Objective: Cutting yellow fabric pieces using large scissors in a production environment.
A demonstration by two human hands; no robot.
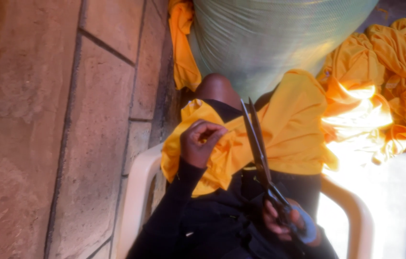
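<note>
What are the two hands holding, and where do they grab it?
The left hand pinches the yellow cloth at a bunched fold near its edge. The right hand holds the scissors by the handle loops.

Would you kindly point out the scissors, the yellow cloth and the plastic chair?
scissors [256, 139]: head view, on the blades.
yellow cloth [289, 129]: head view, on the fold over the lap.
plastic chair [136, 192]: head view, on the armrest.

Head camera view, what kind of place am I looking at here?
Probably a small outdoor sewing or tailoring spot: a stone block wall, a plastic chair, piled yellow cloth, and scissors in the right hand.
</note>
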